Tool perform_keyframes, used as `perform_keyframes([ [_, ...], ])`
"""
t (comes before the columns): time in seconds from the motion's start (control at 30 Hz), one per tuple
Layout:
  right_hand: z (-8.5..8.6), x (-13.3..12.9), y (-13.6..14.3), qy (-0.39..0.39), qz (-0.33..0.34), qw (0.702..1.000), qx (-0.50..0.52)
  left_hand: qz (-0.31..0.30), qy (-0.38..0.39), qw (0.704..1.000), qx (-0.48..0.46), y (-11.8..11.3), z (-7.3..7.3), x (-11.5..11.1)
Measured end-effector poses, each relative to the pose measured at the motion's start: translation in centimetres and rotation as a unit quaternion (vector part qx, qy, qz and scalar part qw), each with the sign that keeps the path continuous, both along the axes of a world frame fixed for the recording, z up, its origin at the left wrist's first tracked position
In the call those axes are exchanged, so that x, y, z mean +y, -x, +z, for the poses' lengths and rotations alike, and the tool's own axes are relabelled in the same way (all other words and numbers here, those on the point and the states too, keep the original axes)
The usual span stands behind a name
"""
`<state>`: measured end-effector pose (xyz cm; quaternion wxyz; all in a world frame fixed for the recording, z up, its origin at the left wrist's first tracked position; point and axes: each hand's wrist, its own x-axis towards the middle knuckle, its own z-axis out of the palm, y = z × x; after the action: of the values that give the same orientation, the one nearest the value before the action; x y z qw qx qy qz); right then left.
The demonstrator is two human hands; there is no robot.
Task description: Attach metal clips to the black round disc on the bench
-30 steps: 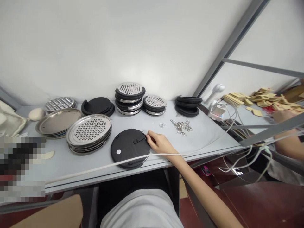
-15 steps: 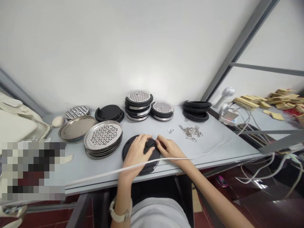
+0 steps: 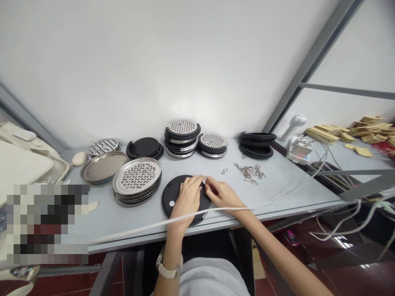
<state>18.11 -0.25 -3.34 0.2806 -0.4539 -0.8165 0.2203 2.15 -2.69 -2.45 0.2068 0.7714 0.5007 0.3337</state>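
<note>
A round black disc lies flat near the table's front edge, a small white spot on its left part. My left hand rests over its right half, fingers together and pointing at the disc's upper right edge. At that edge my right hand pinches a small metal clip, its fingertips close to those of my left hand. What lies beneath my left fingers is hidden. To the right is a pile of metal clips, with a single clip apart from it.
Perforated metal discs and plain metal plates are stacked at the left. Along the wall stand stacks with black rims and black rings. A white cable crosses in front of my wrists.
My left hand has shifted slightly right on the disc, with its fingers drawn closer together, and the white spot now shows. My right hand stays at the disc's edge.
</note>
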Motion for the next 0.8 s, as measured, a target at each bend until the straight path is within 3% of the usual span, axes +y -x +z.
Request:
perform_keyframes([
  [0.4,-0.3,0.1,-0.2,-0.024,-0.012,0.998,-0.053,-0.01,-0.022,1.0,-0.013,0.4,-1.0,0.7],
  [0.63,-0.2,0.1,-0.2,-0.027,-0.01,0.997,-0.073,0.009,-0.023,0.999,-0.028,0.1,0.3,0.4],
  [0.8,0.0,0.0,-0.2,-0.015,-0.012,0.997,-0.071,0.04,0.017,0.988,-0.149,0.4,1.1,0.5],
])
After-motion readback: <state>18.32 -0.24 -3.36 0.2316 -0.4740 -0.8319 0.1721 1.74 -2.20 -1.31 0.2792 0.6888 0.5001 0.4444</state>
